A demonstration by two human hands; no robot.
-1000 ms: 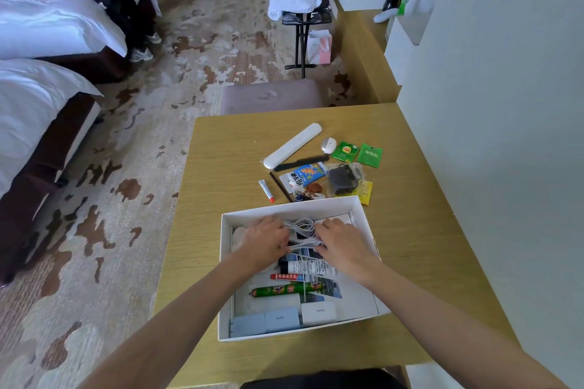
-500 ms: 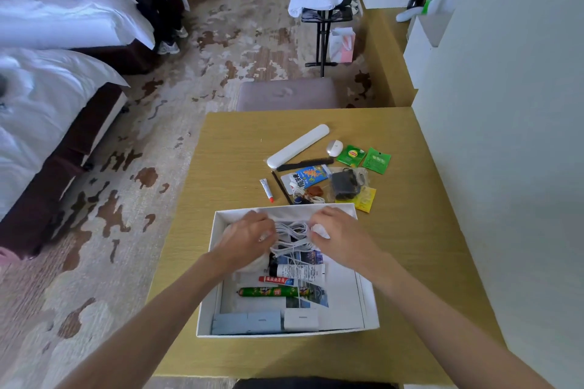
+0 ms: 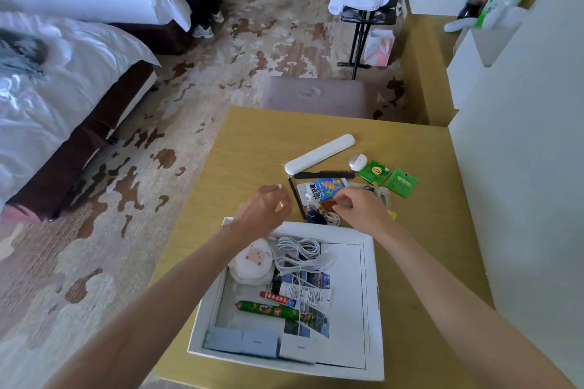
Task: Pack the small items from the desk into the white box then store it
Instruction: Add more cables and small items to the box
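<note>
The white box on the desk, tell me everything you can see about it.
The white box is a shallow, square, open tray that looks like cardboard. It sits flat on the near part of the wooden desk, with no lid visible. Its left half holds a coiled white cable, tubes, a green stick-shaped packet and small flat boxes; its right side is bare. Neither hand touches it.

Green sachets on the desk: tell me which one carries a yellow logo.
The left green sachet, the one beside the small white oval object. It shows a yellow logo patch at its centre; the right green sachet has only pale markings.
</note>
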